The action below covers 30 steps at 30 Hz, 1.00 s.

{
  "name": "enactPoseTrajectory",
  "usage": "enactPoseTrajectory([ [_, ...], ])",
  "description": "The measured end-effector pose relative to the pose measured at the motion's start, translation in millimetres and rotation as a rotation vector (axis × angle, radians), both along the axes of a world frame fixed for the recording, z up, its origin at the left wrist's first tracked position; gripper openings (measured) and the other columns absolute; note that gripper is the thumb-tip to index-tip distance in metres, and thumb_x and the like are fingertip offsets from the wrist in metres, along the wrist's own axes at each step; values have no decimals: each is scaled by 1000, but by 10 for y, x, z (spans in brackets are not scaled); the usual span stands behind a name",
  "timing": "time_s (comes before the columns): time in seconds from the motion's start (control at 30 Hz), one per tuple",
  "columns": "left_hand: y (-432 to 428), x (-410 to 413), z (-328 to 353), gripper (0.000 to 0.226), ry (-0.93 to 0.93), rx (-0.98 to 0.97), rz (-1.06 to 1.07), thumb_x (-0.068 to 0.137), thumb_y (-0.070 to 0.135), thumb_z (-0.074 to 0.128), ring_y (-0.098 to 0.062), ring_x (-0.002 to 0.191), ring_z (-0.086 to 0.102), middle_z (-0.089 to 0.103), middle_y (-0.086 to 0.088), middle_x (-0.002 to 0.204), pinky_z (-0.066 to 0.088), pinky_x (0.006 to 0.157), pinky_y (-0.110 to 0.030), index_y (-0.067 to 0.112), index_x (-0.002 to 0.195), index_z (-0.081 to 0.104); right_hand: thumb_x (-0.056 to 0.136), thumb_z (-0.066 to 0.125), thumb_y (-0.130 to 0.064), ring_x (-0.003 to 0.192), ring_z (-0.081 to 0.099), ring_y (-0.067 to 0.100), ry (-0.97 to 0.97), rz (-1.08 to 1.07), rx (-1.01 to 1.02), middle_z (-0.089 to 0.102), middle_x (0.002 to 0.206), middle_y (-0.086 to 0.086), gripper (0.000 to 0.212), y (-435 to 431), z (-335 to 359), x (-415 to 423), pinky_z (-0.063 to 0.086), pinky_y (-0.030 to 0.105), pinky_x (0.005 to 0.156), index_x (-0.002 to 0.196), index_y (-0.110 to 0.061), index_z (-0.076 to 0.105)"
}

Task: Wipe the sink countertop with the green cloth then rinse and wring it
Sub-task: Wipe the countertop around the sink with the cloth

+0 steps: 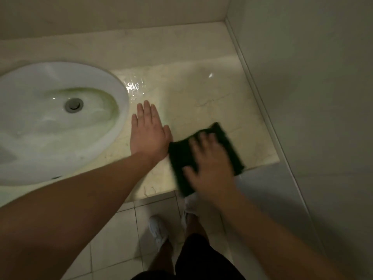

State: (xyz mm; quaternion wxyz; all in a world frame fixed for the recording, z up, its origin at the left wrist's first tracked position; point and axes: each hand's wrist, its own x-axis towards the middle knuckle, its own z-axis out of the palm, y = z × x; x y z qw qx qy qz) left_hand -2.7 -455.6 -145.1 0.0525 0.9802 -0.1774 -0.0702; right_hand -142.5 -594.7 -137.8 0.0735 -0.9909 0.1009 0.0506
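Observation:
A dark green cloth (181,158) lies flat on the cream marble countertop (201,93), near its front edge. My right hand (210,158) presses down on the cloth with fingers spread, blurred by motion. My left hand (149,132) rests flat and open on the countertop, just left of the cloth and right of the sink. The white oval sink (113,93) sits at the left, with a grey drain plug (74,105) in its basin.
A puddle of water (134,87) glints on the countertop behind my left hand. Walls close the countertop at the back and right. Below the front edge are floor tiles and my white shoes (158,231).

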Motion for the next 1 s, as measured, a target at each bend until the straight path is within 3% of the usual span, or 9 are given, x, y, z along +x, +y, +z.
enactPoseTrajectory([
  [0.1,-30,2,-2,70,18,-20,32,94,38,21,-33,150,0,3,-18,162,6,122,-47,1,152,5,92,21,-61,148,12,34,49,-368,-103,15,161,16,80,-944,-9,-87,21,51,118,154,-11,14],
  [0.2,-39,7,-2,70,18,-35,22,94,38,20,-33,150,-1,2,-18,162,5,122,-46,0,151,4,93,20,-59,149,6,33,24,-509,-64,9,162,17,80,-793,-32,92,15,51,119,155,-9,9],
  [0.33,-20,10,11,69,33,-54,25,96,36,23,-33,149,-3,0,-19,162,4,122,-46,-1,151,3,93,25,-58,149,7,34,0,-165,-42,11,162,16,77,66,-52,150,10,49,120,155,-13,12],
  [0.43,73,32,46,66,59,-152,-40,98,30,29,-35,149,1,5,-21,161,5,122,-44,-2,151,8,93,30,-59,149,10,31,-2,-9,-13,15,162,13,75,-1,-48,50,8,45,119,155,-18,17],
  [0.57,428,-114,76,65,36,-184,-20,95,27,36,-35,149,8,15,-21,160,8,121,-45,-1,150,17,93,23,-60,149,7,32,8,-181,-42,11,162,14,75,-457,-51,304,12,48,120,155,-18,12],
  [0.7,634,-361,36,68,45,-84,-19,97,38,24,-27,150,-4,3,-14,162,5,122,-46,3,153,8,94,21,-58,149,5,33,1,-277,-17,9,162,15,75,-612,-28,1197,10,50,120,155,-15,11],
  [0.9,617,-347,-5,67,46,-72,-18,97,38,24,-26,150,-4,2,-13,162,9,120,-43,3,152,8,92,25,-58,148,7,36,14,-204,16,11,162,18,77,-244,-7,2885,8,51,119,154,-14,15],
  [1.0,616,-344,-6,66,33,-74,-15,97,38,26,-27,150,-1,6,-14,162,9,119,-42,3,152,12,91,20,-59,149,2,36,78,-91,-2,4,162,18,79,179,15,3489,6,52,119,155,-15,7],
])
